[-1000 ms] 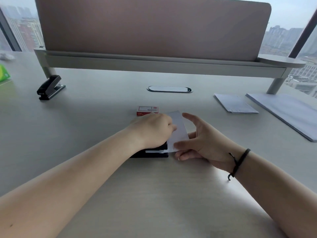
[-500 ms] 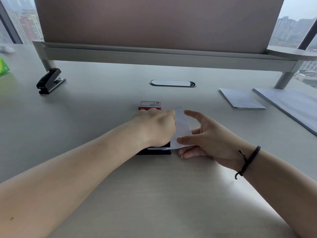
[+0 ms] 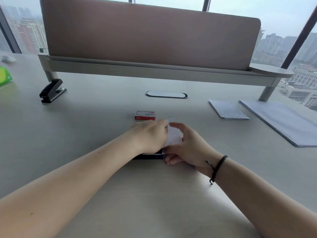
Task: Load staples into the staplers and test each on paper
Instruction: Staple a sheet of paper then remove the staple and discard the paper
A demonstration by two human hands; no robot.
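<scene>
A black stapler (image 3: 148,156) lies on the desk at the centre, mostly hidden under my left hand (image 3: 151,134), which lies on top of it. A small white paper slip (image 3: 173,136) sticks out of the stapler's right end, tilted up. My right hand (image 3: 187,146) holds the slip by its near edge between thumb and fingers. A red staple box (image 3: 145,115) lies just beyond both hands. A second black stapler (image 3: 52,90) stands at the far left by the shelf leg.
A raised shelf with a tall pinkish divider panel (image 3: 151,35) spans the back. A cable grommet (image 3: 166,94) sits mid-desk. Folded sheets (image 3: 228,109) and a large paper stack (image 3: 281,121) lie at the right. A green object (image 3: 4,75) is at the left edge.
The slip has risen from lying flat to tilting up between my hands, and my right fingers have closed in around it. My left hand stays on the stapler. The camera has tilted up.
</scene>
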